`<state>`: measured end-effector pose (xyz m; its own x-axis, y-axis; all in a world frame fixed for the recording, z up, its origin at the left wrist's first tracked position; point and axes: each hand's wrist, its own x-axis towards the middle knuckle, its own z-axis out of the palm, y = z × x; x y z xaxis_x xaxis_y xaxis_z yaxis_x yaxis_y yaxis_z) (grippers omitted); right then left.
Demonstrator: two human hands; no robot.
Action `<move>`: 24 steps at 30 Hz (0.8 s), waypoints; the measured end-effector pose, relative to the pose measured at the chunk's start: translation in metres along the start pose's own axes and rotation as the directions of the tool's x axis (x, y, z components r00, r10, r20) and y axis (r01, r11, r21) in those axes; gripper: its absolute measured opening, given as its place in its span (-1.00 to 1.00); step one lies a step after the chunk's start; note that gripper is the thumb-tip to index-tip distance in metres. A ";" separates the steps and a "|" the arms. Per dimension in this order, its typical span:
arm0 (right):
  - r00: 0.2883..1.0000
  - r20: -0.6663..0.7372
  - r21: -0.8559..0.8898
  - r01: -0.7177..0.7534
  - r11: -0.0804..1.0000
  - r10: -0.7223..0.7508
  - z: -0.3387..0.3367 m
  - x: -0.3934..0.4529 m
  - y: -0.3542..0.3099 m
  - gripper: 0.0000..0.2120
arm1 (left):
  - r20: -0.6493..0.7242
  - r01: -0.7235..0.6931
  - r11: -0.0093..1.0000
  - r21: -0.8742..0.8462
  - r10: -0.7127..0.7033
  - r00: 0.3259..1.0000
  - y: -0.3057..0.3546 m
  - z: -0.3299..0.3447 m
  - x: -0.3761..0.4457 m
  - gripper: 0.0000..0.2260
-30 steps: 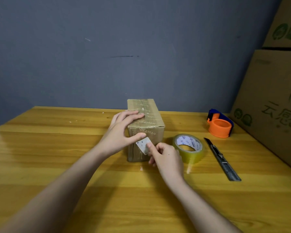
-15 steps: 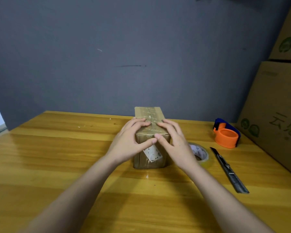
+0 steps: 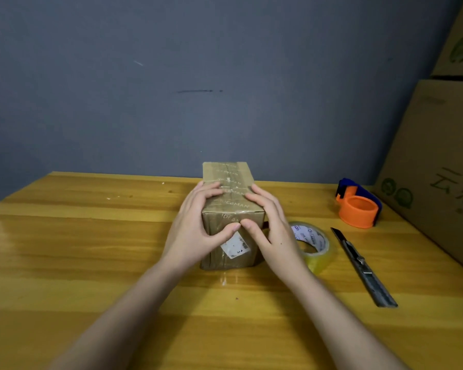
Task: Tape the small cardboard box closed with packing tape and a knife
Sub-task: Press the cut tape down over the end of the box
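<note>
Behind everything we see a plain grey-blue wall (image 3: 171,89), and at the right edge two large cardboard cartons (image 3: 439,169) stacked one on the other, printed with green marks; what they hold we cannot tell. Below the wall runs the yellow wooden bench (image 3: 78,249), glossy and grained.

Near the bench's middle stands the small cardboard box (image 3: 231,193), its flaps down and a printed tape strip running along its top and over the near edge. A white label (image 3: 235,245) sits on its near face.

We have the left hand (image 3: 193,231) on the box's left side and the right hand (image 3: 270,233) on its right side. The fingers of both lie curled over the top edges, and the two thumbs press on the near face, tips nearly meeting just above the label.

Just right of the right hand lies the clear packing tape roll (image 3: 314,245). Further right lies the knife (image 3: 362,267), and behind it an orange and blue tape dispenser (image 3: 357,204).
</note>
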<state>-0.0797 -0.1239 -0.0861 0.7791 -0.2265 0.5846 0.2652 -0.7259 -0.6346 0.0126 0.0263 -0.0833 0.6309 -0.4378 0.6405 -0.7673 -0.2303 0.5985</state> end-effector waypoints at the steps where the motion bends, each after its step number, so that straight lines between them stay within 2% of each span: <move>1: 1.000 0.022 -0.021 0.006 1.000 -0.006 -0.002 0.000 0.001 -0.54 | 0.006 0.000 1.000 -0.014 0.000 1.000 -0.001 0.001 -0.001 -0.40; 5: 0.996 0.083 -0.079 0.028 0.996 -0.022 -0.008 -0.001 0.002 -0.49 | 0.022 -0.028 0.996 -0.088 0.030 0.999 -0.005 0.005 -0.005 -0.30; 12: 0.984 0.175 -0.179 0.073 0.981 -0.041 -0.019 0.000 0.004 -0.33 | 0.110 -0.116 0.993 -0.017 0.117 0.987 -0.017 0.001 -0.004 -0.17; 15: 0.981 0.193 -0.185 0.053 0.981 -0.017 -0.021 0.000 0.003 -0.28 | 0.165 -0.107 0.994 -0.014 0.108 0.980 -0.016 -0.005 -0.003 -0.23; 17: 0.992 0.124 -0.109 0.037 0.993 -0.023 -0.014 -0.001 0.002 -0.40 | 0.158 -0.042 0.994 -0.102 0.058 0.986 -0.012 -0.007 -0.003 -0.38; 20: 0.996 -0.088 0.047 -0.030 0.998 0.034 0.006 -0.002 -0.007 -0.56 | 0.068 0.010 0.989 -0.148 0.000 0.998 -0.004 -0.004 -0.003 -0.53; 22: 0.980 -0.193 0.025 -0.052 0.998 0.055 0.016 0.000 -0.011 -0.56 | 0.019 0.030 0.991 -0.127 -0.028 0.999 -0.001 -0.001 -0.002 -0.57; 24: 0.972 -0.230 -0.015 -0.044 0.999 0.040 0.020 0.001 -0.010 -0.57 | 0.001 0.032 0.994 -0.103 -0.032 0.999 0.000 0.001 -0.002 -0.58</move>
<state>-0.0700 -0.1039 -0.0890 0.6372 -0.3984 0.6597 0.2218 -0.7250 -0.6520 0.0111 0.0264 -0.0852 0.6551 -0.4308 0.6207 -0.7309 -0.1530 0.6651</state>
